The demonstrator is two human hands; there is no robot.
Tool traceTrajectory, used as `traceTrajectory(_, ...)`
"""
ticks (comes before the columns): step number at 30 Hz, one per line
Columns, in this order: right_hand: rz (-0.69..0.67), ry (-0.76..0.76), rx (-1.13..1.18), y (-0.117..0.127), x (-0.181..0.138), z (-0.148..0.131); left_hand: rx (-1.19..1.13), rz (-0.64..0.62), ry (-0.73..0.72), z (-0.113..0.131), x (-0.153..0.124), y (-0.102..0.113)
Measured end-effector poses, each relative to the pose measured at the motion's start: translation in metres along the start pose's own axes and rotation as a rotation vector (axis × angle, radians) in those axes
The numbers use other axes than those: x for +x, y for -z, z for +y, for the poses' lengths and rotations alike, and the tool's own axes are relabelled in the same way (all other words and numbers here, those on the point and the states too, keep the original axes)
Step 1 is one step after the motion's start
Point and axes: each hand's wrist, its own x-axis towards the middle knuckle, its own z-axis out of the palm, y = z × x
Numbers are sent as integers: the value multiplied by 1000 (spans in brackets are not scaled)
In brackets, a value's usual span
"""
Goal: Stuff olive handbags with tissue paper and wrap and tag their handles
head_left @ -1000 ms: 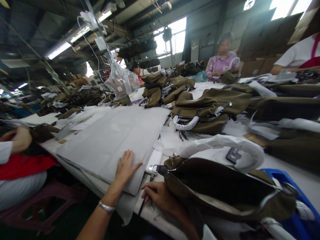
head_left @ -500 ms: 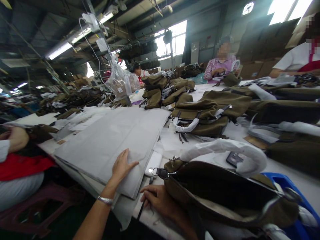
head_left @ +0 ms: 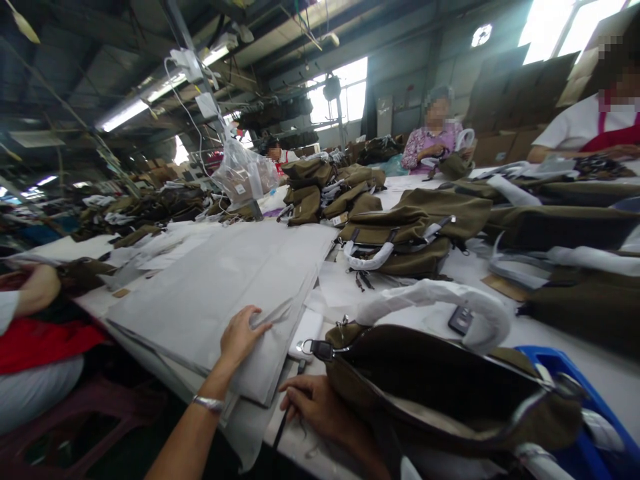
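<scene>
My left hand point(head_left: 243, 337) is on a stack of large white paper sheets point(head_left: 200, 287). Its thumb and fingers bunch the top sheet, and a crease rises between them. Loosely bent and holding nothing visible, my right hand point(head_left: 315, 400) rests on the table edge against an olive-green handbag point(head_left: 450, 407). The bag gapes open along its zipper, its dark inside showing, and its handle point(head_left: 435, 300) is wrapped in white. A black tab with a metal ring point(head_left: 320, 348) hangs at its near end. Beside my right fingers runs a black cord point(head_left: 280, 430).
More olive bags point(head_left: 400, 227) are piled behind. A white power bank-like block point(head_left: 306, 327) lies by the sheets. A blue bin point(head_left: 545, 363) stands at right, near a small black object point(head_left: 460, 320). A pole point(head_left: 200, 87) rises mid-table. Co-workers sit at left and across.
My left hand's fingers have drawn in from spread and wrinkled the top sheet upward. My right hand stays in place. The view has shifted slightly.
</scene>
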Motion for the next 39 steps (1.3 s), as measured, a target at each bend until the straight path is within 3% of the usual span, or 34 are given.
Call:
traceTrajectory(12, 105, 42, 149, 0, 8, 7, 17, 61, 53, 3, 3, 27)
traceTrajectory(16, 83, 33, 208, 1, 12, 13, 13, -13, 14, 1, 10, 42)
traceTrajectory(22, 8, 7, 265, 2, 8, 14, 37, -156, -78, -2, 41, 80)
traceTrajectory(27, -10, 14, 295, 3, -2, -2, 83, -28, -103, 2, 50, 92)
traceTrajectory(32, 36, 35, 349, 3, -3, -11, 134, 65, -143, 3, 30, 84)
traceTrajectory(37, 142, 60, 416, 3, 0, -27, 154, 59, -225, 8, -17, 88)
traceTrajectory(39, 308, 68, 260, 4, -2, -31, 121, 0, -297, 17, -48, 89)
